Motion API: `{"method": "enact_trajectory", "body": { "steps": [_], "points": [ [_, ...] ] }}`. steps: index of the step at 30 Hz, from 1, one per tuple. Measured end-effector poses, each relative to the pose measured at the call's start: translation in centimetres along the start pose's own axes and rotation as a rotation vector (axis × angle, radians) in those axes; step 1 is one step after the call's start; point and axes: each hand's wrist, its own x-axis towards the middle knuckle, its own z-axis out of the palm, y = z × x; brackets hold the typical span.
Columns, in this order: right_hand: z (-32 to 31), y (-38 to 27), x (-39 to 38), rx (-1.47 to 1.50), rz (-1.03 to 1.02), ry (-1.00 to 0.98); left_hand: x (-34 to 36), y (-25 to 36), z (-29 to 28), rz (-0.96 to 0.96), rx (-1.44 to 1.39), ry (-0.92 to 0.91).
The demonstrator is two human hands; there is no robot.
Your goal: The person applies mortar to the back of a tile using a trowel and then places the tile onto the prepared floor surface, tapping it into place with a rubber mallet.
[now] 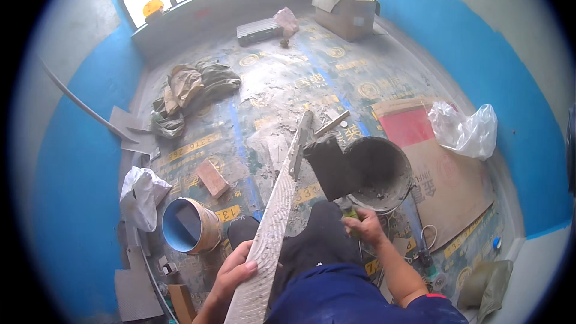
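Note:
My left hand (233, 274) grips the near end of a long narrow tile (277, 216) whose upper face is coated with combed grey mortar; the tile slopes away from me toward the floor. My right hand (362, 224) is closed on the handle of a trowel (332, 167), whose wide blade, loaded with dark mortar, rests against the tile's far part. Just right of the trowel stands a black bucket (403, 171) with grey mortar inside.
A blue-lined bucket (190, 226) lies by my left knee, with a white bag (141, 195) and a brick (212, 177) beyond. Sheets of cardboard (456, 183), a clear plastic bag (465, 129), a cardboard box (347, 12), crumpled sacks (189, 93) and a grinder (427, 259) lie on the printed floor covering.

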Motion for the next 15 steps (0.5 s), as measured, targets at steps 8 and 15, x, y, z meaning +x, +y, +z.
{"method": "enact_trajectory", "body": {
  "steps": [8, 15],
  "points": [
    [4.2, 1.3, -1.5, -0.721, -0.643, 0.218, 1.4, -0.9, 1.2, 0.158, -0.149, -0.02],
    [2.7, -3.3, -7.6, -1.201, -0.772, 0.207, 2.1, -0.1, 1.5, 0.187, -0.241, -0.055]
  ]
}}
